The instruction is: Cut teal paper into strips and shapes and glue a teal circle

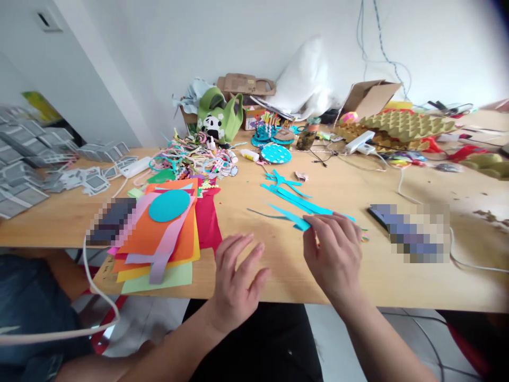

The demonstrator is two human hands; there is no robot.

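turquoise paper strips (pixel 294 218): several, overlapping, too tangled to count; on the tabletop (pixel 397 281), partly under the right hand
left hand (pixel 235 276): one, loosely spread, holding nothing
right hand (pixel 336 252): one, pinching a strip
handling: best gripped lightly, one layer at a time, against creasing
turquoise paper circle (pixel 170 205): one, on coloured sheets (pixel 145 236)
dotted disc (pixel 276 154): one, farther back
panda bag (pixel 231 124): one, farthest

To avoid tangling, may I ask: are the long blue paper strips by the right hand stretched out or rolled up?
Stretched out: the long blue paper strips run nearly straight along the tabletop, partly behind the right hand.
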